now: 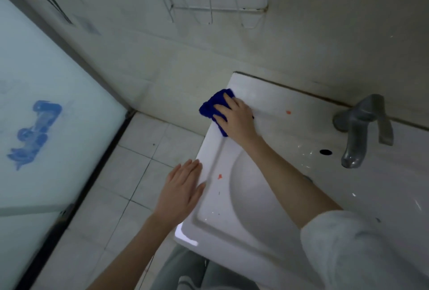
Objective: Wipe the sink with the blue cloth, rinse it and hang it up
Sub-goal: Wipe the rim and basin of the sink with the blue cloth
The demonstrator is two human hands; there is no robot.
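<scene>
While under right hand (237, 120) — blue cloth (212, 106)

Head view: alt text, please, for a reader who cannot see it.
A person's right hand presses a bunched dark blue cloth onto the back left corner of a white ceramic sink. The left hand lies flat on the sink's left edge; a grey metal tap stands at right, a white wire rack on the wall above.

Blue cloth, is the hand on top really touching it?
Touching. The head view shows the right hand pressing flat on the blue cloth, with no gap.
</scene>
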